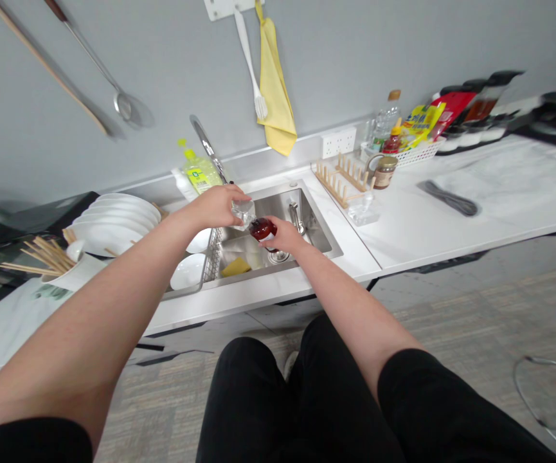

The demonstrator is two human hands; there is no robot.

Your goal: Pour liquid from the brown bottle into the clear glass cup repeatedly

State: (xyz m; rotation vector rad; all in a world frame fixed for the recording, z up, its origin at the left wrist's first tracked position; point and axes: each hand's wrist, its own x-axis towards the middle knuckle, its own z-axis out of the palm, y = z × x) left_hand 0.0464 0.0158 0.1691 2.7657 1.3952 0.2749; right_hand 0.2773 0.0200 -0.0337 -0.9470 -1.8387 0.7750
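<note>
Over the sink [323, 235], my left hand [220, 204] is closed around a small clear cup [245, 212], which looks tilted toward the middle. My right hand [285, 235] grips a dark red bottle [261, 227] with a white label, lying on its side. The bottle's end is right beside the cup; whether they touch I cannot tell. Below them a yellow sponge [236, 267] lies at the front of the basin. Behind my left hand stands a bottle of yellow-green dish soap [198, 172].
Left of the basin are stacked white plates [116, 222], a chopstick holder [78, 273] and a rack with a white bowl [188, 271]. The faucet [207, 146] rises behind. To the right stand a wooden rack [333, 183], a brown jar [384, 172] and a condiment basket [415, 153].
</note>
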